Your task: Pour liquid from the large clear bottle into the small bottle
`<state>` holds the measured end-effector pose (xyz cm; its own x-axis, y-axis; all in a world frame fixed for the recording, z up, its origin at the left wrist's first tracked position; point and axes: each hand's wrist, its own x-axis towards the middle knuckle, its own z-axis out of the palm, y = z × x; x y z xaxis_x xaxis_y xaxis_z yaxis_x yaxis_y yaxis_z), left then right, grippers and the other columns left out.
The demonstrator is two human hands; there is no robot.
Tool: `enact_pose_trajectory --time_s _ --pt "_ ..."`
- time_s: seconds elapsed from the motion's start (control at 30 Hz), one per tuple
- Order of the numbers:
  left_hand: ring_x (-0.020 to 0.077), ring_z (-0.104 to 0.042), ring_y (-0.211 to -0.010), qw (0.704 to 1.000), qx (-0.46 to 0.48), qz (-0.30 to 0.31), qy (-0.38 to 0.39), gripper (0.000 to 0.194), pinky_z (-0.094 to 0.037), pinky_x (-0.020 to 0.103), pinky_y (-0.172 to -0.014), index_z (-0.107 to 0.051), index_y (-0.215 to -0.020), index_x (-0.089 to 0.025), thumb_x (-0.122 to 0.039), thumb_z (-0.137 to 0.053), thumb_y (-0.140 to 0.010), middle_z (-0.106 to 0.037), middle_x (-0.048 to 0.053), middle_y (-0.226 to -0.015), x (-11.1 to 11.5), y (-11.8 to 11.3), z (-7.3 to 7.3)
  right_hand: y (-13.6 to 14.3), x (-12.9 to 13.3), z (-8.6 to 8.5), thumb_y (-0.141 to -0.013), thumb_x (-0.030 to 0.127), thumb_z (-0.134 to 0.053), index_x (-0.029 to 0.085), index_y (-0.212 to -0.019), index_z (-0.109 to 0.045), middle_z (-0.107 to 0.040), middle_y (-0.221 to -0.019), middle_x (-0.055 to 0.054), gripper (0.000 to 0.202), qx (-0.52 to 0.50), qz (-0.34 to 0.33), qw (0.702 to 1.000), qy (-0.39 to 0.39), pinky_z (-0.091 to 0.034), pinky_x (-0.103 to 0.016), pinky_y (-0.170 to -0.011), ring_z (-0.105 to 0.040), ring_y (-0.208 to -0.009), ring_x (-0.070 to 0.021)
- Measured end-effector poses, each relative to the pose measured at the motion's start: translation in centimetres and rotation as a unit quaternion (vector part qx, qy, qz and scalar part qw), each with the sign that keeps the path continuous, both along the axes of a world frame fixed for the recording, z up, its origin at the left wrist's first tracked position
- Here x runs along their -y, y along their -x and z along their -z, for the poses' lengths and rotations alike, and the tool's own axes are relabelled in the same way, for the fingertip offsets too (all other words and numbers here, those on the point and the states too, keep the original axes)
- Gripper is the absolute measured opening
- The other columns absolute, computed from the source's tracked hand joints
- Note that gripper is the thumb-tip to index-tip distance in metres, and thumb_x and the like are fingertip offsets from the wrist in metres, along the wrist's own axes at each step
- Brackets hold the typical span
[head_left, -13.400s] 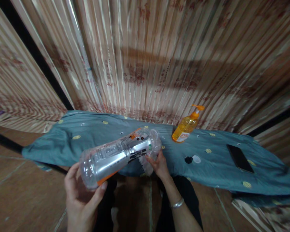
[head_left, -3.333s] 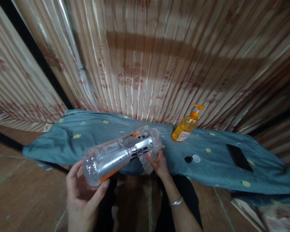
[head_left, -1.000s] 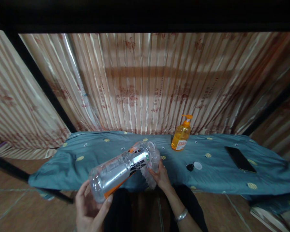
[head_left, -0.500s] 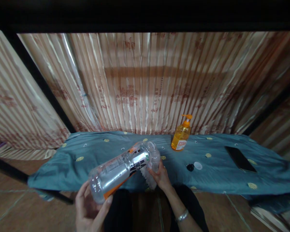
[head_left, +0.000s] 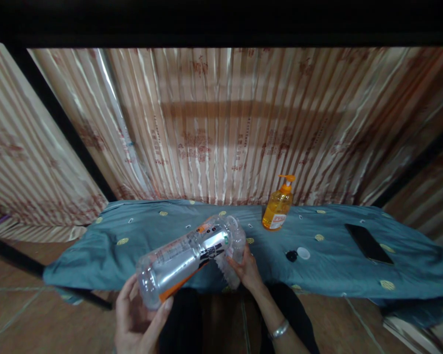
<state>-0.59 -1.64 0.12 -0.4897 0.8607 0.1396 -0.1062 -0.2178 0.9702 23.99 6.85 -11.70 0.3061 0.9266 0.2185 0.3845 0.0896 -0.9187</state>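
A large clear plastic bottle (head_left: 180, 263) with a silver and orange label lies tilted in the air, its neck end up to the right. My left hand (head_left: 138, 314) grips its base, thumb in front and fingers behind. In my right hand (head_left: 246, 269) is a clear plastic brush (head_left: 237, 241), with white bristles (head_left: 228, 273) hanging below. The bottle's mouth meets the top of the brush; the exact contact is hard to make out. To the right, a small black cap-like piece (head_left: 291, 255) and a white round cap (head_left: 303, 253) lie on the cloth.
An orange pump bottle (head_left: 277, 209) of yellow liquid stands at the back of the teal cloth-covered bed (head_left: 335, 275). A black phone (head_left: 369, 243) lies at the right. Behind hangs a striped curtain (head_left: 214, 123); a dark frame bar (head_left: 221, 27) crosses overhead.
Both hands keep nearly the same pose, with the bottle and brush still together. The whole view has shifted very slightly.
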Motion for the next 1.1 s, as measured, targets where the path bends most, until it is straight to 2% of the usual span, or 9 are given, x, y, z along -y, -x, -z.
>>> enact_pose_trajectory --time_s 0.2,0.37,0.6,0.83,1.1 --pt "0.0314 -0.064 -0.118 1.0 0.001 0.006 0.001 0.08 -0.06 0.032 -0.086 -0.062 -0.124 -0.031 -0.034 -0.096 -0.052 -0.067 0.005 -0.127 0.3 -0.2 -0.4 0.1 0.2 -0.4 -0.076 0.036 -0.07 0.02 -0.131 -0.055 -0.077 -0.111 -0.009 0.059 -0.001 0.004 1.0 -0.014 -0.06 -0.04 -0.09 -0.075 -0.1 -0.0296" --pt "0.028 -0.063 -0.119 1.0 0.019 0.003 -0.006 0.076 -0.058 0.028 -0.086 -0.062 -0.123 -0.033 -0.034 -0.095 -0.055 -0.067 0.004 -0.128 0.4 -0.5 -0.6 0.2 0.2 -0.9 -0.076 0.035 -0.069 0.019 -0.129 -0.055 -0.077 -0.112 -0.01 0.058 -0.002 -0.004 1.0 0.0 -0.06 -0.039 -0.09 -0.075 -0.101 -0.0294" --pt "0.0309 -0.065 -0.118 1.0 -0.007 0.006 -0.015 0.076 -0.06 0.032 -0.085 -0.062 -0.123 -0.031 -0.032 -0.095 -0.054 -0.068 0.006 -0.126 0.2 0.0 -0.1 0.3 0.2 -0.9 -0.075 0.033 -0.07 0.021 -0.129 -0.056 -0.078 -0.108 -0.008 0.058 0.0 0.007 1.0 -0.001 -0.06 -0.038 -0.087 -0.076 -0.098 -0.0285" --pt "0.034 -0.064 -0.121 1.0 -0.005 -0.002 -0.005 0.08 -0.061 0.035 -0.086 -0.063 -0.124 -0.03 -0.034 -0.096 -0.051 -0.066 0.006 -0.13 0.2 -0.1 -0.2 0.3 0.3 -1.1 -0.074 0.034 -0.072 0.02 -0.126 -0.058 -0.079 -0.107 -0.008 0.056 -0.027 0.008 1.0 0.0 -0.06 -0.038 -0.087 -0.076 -0.096 -0.029" --pt "0.0328 -0.065 -0.118 1.0 -0.008 -0.001 -0.003 0.079 -0.061 0.035 -0.086 -0.062 -0.124 -0.031 -0.036 -0.095 -0.053 -0.064 0.007 -0.134 0.4 -0.2 -0.5 0.3 0.4 -1.8 -0.072 0.031 -0.072 0.021 -0.125 -0.061 -0.079 -0.104 -0.008 0.055 0.016 0.023 1.0 -0.004 -0.062 -0.036 -0.082 -0.076 -0.095 -0.0297"
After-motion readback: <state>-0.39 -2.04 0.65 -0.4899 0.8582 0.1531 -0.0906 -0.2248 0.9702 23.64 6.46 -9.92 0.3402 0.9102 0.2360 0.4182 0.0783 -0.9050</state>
